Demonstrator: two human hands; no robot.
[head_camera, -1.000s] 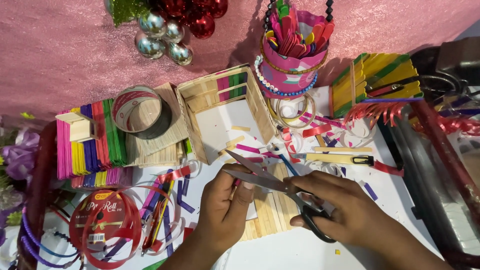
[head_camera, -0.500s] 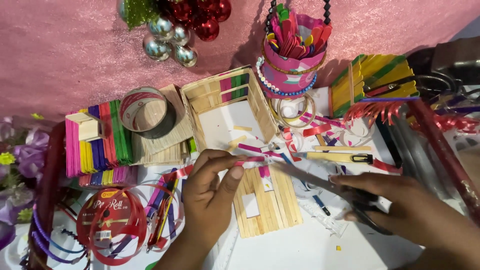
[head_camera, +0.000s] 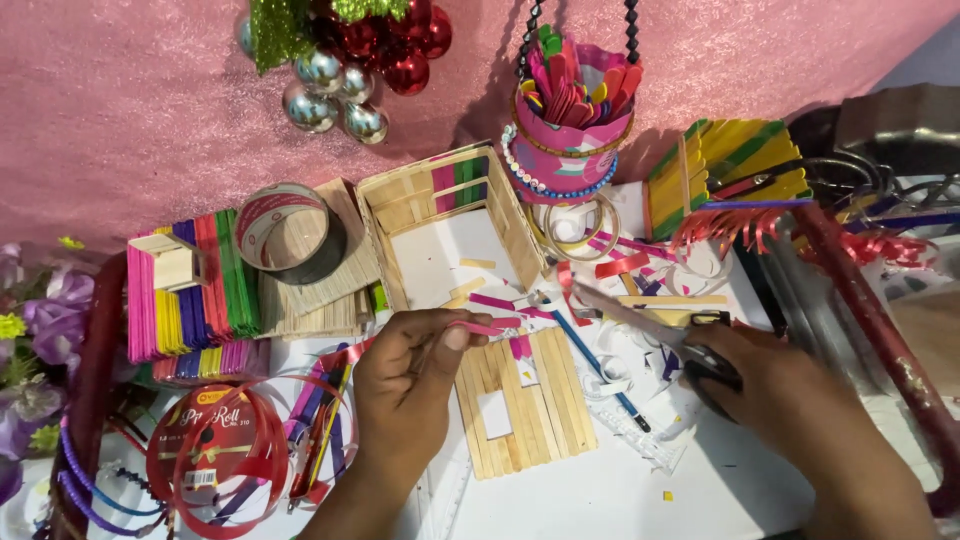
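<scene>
We have a flat panel of plain craft sticks (head_camera: 522, 400) lying on the counter (head_camera: 600, 500), a square window already cut in it and one pink piece stuck near its top. Our left hand (head_camera: 410, 375) pinches a pink stick strip (head_camera: 478, 327) just above the panel; our right hand (head_camera: 790, 400) grips scissors (head_camera: 650, 325) (blades look shut). The open stick box (head_camera: 450, 235) behind suggests more panels remain to decorate and join.

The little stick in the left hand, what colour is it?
Pink stick, pinched by the left hand; head view.
</scene>
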